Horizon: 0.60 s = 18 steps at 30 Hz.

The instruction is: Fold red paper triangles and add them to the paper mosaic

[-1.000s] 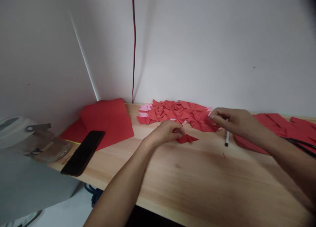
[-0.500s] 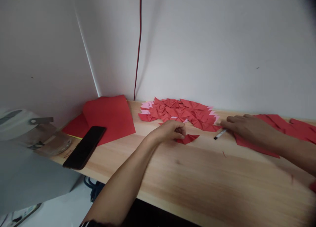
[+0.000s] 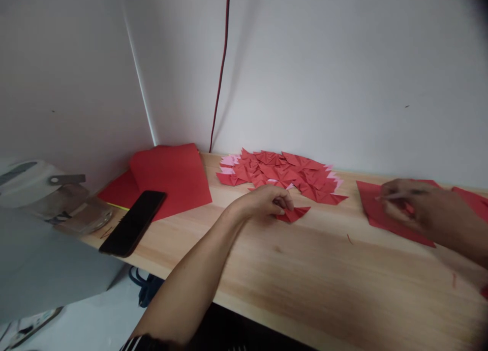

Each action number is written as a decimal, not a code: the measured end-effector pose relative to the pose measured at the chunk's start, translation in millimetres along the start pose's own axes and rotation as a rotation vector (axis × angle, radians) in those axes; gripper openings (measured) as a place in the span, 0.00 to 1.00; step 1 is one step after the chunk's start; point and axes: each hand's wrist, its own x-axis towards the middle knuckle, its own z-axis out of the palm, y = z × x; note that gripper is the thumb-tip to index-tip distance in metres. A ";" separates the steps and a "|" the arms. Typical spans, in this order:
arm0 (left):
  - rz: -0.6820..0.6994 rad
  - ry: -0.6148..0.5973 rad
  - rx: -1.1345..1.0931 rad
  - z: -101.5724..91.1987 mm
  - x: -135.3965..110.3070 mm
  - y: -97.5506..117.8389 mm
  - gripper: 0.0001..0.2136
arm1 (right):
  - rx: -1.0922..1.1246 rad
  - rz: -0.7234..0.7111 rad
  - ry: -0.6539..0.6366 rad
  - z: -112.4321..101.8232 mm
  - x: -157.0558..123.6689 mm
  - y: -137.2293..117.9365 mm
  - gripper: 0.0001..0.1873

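My left hand [image 3: 269, 201] rests low over the table, its fingers curled onto a small folded red paper piece [image 3: 297, 214]. The piece's pointed end sticks out to the right of my fingertips. My right hand [image 3: 419, 208] is raised above a red paper sheet [image 3: 368, 201] and smeared by motion. A pale, slim pen [image 3: 392, 195] shows in its closed fingers. Behind my left hand lies a cluster of overlapping folded red paper pieces [image 3: 274, 170], with pink ones showing along its edges.
Large red sheets [image 3: 177, 175] lie at the left, with a black phone [image 3: 133, 224] overlapping them. A clear jug with a white lid [image 3: 23, 180] stands at far left. A dark red cord [image 3: 219, 86] hangs down the wall. Small red scraps [image 3: 349, 239] dot the wooden table [image 3: 305, 274].
My right hand has picked the pen up off the table and moved it right, over the red sheet. My left hand stays on the folded piece. The view has shifted slightly.
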 end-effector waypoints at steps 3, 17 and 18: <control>-0.002 -0.018 0.015 0.5 -0.3 3.5 0.08 | 0.263 0.037 0.065 2.1 -5.1 -14.8 0.09; -0.036 -0.070 -0.045 13.0 9.8 3.5 0.10 | 0.936 0.236 -0.167 72.8 -24.9 -91.8 0.11; -0.035 -0.079 -0.017 13.0 11.1 4.1 0.10 | 0.905 0.241 -0.161 71.6 -25.6 -91.6 0.10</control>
